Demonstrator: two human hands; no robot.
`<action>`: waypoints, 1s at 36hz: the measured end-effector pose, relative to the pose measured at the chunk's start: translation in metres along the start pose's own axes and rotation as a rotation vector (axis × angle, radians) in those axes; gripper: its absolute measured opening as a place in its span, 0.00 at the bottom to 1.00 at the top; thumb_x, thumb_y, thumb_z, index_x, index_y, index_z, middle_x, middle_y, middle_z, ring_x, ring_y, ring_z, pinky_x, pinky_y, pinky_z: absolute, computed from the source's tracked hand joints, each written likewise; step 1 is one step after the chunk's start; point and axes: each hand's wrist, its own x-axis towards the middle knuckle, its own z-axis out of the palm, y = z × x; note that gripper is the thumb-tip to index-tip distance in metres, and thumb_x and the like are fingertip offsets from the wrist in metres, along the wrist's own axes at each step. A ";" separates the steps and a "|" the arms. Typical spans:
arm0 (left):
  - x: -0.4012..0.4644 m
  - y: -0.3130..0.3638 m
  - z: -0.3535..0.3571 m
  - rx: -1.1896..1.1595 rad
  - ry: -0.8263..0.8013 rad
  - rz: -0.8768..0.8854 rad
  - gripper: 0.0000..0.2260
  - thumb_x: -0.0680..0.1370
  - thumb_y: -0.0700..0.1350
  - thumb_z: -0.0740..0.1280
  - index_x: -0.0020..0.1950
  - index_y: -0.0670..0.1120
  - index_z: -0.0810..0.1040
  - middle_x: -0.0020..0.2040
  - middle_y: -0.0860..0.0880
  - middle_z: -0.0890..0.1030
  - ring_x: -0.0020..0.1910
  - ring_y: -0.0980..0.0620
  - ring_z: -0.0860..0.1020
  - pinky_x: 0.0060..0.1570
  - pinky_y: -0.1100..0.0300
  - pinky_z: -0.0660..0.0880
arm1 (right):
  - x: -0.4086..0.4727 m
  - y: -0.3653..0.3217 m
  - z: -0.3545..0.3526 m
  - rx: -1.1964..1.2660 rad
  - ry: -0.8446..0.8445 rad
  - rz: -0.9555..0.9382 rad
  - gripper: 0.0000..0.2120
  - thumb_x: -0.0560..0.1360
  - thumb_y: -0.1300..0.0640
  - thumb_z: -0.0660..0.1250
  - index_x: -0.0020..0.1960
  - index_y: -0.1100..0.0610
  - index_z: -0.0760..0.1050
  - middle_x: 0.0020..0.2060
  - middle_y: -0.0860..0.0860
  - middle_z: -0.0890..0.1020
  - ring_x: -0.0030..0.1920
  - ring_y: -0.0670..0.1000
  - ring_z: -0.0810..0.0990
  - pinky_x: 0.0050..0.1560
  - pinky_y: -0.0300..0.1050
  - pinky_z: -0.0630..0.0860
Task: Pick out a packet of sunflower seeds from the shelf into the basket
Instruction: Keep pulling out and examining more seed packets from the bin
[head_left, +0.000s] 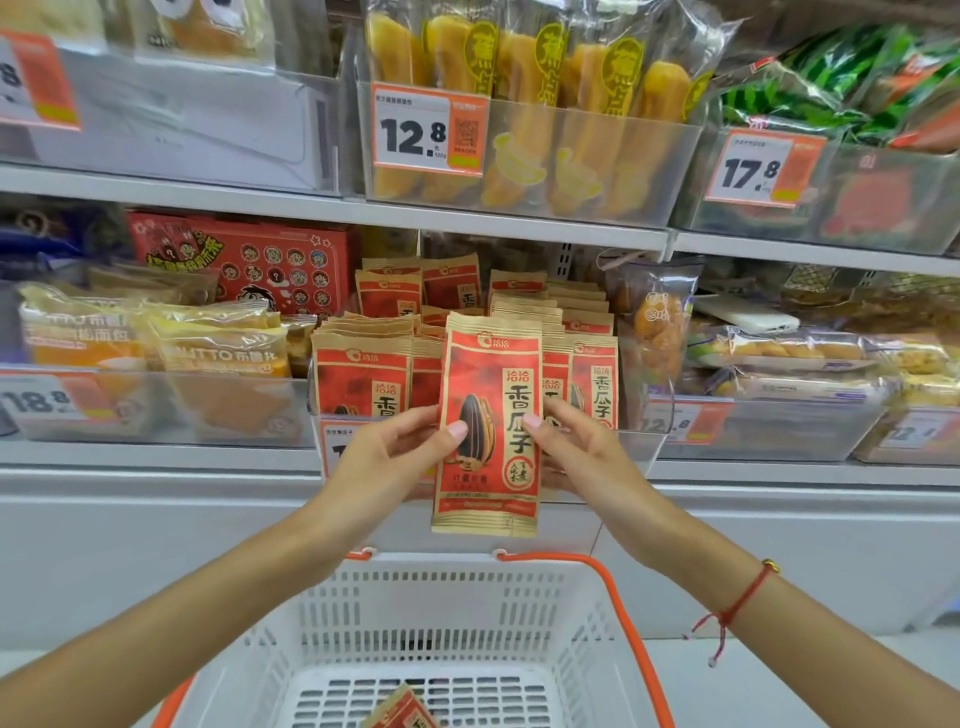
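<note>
Hands (493, 447) either side of packet (488, 415)

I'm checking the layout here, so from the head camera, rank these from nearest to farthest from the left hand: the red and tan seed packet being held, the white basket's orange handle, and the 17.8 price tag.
1. Red and tan seed packet: gripped in the left hand, centre.
2. Orange handle of the white plastic basket: below, right.
3. Orange and white 17.8 price tag: upper shelf, far right.

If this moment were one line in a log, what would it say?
phase: packet lifted off shelf | left hand + right hand: pinching sunflower seed packet | white basket below: holds another packet
</note>
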 end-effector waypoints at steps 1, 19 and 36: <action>0.000 0.000 -0.001 0.006 -0.001 0.002 0.15 0.76 0.51 0.67 0.62 0.53 0.79 0.51 0.57 0.85 0.51 0.61 0.82 0.56 0.62 0.77 | 0.000 0.000 0.000 0.003 -0.001 -0.005 0.16 0.80 0.51 0.61 0.67 0.50 0.72 0.54 0.46 0.84 0.53 0.43 0.83 0.52 0.37 0.79; -0.003 0.007 0.005 -0.110 0.180 0.201 0.11 0.78 0.44 0.67 0.58 0.52 0.80 0.50 0.57 0.85 0.49 0.59 0.83 0.43 0.67 0.79 | -0.012 -0.009 0.012 -0.012 -0.054 -0.148 0.15 0.77 0.59 0.67 0.59 0.44 0.71 0.53 0.45 0.84 0.53 0.42 0.82 0.51 0.33 0.77; -0.014 0.017 0.021 -0.138 0.087 0.207 0.19 0.72 0.55 0.67 0.63 0.57 0.75 0.54 0.60 0.83 0.52 0.59 0.82 0.48 0.62 0.81 | -0.024 -0.011 0.022 -0.508 -0.065 -0.412 0.34 0.71 0.40 0.68 0.69 0.24 0.53 0.72 0.34 0.56 0.73 0.34 0.51 0.66 0.31 0.54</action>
